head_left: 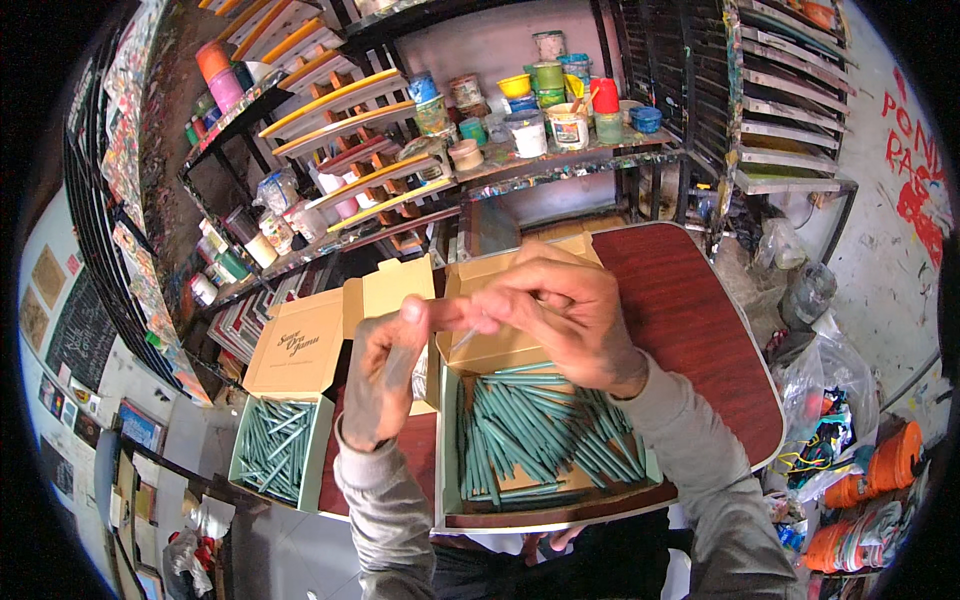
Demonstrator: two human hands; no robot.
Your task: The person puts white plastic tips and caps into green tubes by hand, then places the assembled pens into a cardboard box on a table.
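Note:
Both my hands are raised over a cardboard box (450, 490) that holds many slender green pen-like sticks (520, 425). My left hand (385, 365) is curled, thumb up, with a finger stretched across to meet the right fingertips. Anything inside its curl is too unclear to name. My right hand (575, 315) is pinched closed. A thin pale strip (463, 341) shows just below where the fingers meet, seemingly held in the right fingers; its kind cannot be made out. To the left, a smaller open box (325, 455) is filled with similar silvery-green sticks (275, 450).
Both boxes stand at the near edge of a dark red table (680, 320), their brown lids (295, 345) folded back. Paint pots (527, 132) crowd a shelf behind. Drying racks (790, 95) rise at the right, above plastic bags (825, 370) and orange rolls (890, 465).

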